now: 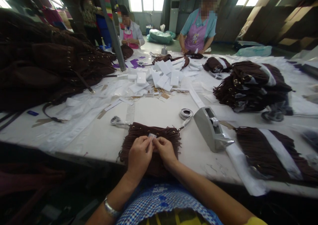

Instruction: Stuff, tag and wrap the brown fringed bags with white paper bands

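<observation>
Left hand (140,155) and right hand (166,151) both pinch a pale scrap (152,136) over the bag (157,165) — flat at the table's (101,135) near edge, likely for steady reach — dispenser (211,129) beside it on the right, presumably kept handy.

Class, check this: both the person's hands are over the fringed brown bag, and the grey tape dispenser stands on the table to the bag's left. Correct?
One slip: the head view shows the grey tape dispenser to the right of the brown bag. It does stand on the table, and the left hand and right hand are over the bag.
</observation>
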`<state>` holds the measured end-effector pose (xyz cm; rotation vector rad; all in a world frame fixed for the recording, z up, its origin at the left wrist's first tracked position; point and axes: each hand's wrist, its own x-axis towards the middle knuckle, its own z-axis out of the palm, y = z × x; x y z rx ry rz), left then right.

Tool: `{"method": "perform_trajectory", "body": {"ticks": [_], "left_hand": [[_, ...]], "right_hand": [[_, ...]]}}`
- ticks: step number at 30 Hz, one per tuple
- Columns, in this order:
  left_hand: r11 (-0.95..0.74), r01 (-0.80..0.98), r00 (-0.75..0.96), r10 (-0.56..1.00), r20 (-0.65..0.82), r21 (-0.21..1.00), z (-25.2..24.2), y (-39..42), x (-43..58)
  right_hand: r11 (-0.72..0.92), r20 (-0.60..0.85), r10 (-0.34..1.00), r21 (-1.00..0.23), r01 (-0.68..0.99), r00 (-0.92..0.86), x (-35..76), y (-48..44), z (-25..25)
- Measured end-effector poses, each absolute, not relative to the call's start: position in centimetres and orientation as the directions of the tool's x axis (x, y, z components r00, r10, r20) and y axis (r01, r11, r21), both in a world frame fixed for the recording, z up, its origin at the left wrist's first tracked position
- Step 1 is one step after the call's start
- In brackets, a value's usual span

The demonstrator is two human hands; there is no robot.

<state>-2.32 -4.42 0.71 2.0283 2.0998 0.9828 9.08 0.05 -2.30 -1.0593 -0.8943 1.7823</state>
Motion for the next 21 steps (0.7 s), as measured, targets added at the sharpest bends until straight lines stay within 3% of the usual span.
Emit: {"method": "perform_trajectory", "body": {"ticks": [5,7,9,12,14,17,21], "left_hand": [[-0.09,0.921,-0.069,0.92,0.386,0.379,0.6,-5.5,-1.0],[-0.082,0.9,-0.081,0.934,0.348,0.429,1.0,-5.7,-1.3],[-0.085,0.829,-0.094,0.953,0.287,0.553,1.6,-5.5,-2.2],[-0.003,0.621,-0.216,0.96,0.176,0.784,2.4,-4.5,-4.3],[0.112,0.436,-0.299,0.954,0.027,0.893,2.7,-3.8,-5.3],[0.256,0.201,-0.159,0.961,-0.226,0.945,2.5,-3.4,-5.4],[0.327,-0.049,-0.053,0.943,-0.329,0.944,2.0,-3.9,-4.1]], "right_hand": [[-0.366,-0.286,0.917,-0.882,-0.298,-0.279,9.4,-0.1,-2.6],[-0.353,-0.271,0.921,-0.885,-0.304,-0.281,9.4,0.0,-2.6],[-0.357,-0.262,0.917,-0.875,-0.326,-0.301,9.4,0.1,-2.7],[-0.37,-0.263,0.909,-0.867,-0.334,-0.323,9.4,0.1,-2.7],[-0.362,-0.261,0.911,-0.875,-0.32,-0.319,9.4,0.1,-2.6],[-0.331,-0.244,0.922,-0.9,-0.283,-0.302,9.5,-0.1,-2.3],[-0.266,-0.199,0.941,-0.935,-0.233,-0.275,9.8,-0.1,-2.0]]}}
